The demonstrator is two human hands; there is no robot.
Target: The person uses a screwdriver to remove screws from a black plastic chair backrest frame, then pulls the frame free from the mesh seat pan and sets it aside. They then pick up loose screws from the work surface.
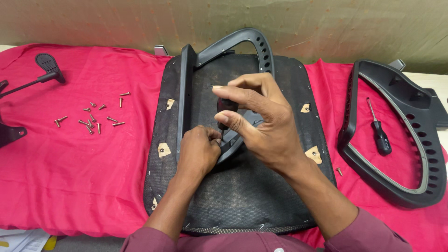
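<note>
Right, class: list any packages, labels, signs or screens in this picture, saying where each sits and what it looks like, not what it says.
None clearly in view.
Papers: bottom left corner, under the edge of the red cloth; white sheets beside something yellow; any print is too small to tell.

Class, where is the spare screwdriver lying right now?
In the head view, the spare screwdriver lies on the red cloth at right, inside the loop of the detached armrest.

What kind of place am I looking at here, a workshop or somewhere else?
Likely a makeshift furniture assembly or repair bench: a table draped in red cloth, an upturned chair seat with a black armrest on it, loose screws, and a spare screwdriver.
</note>
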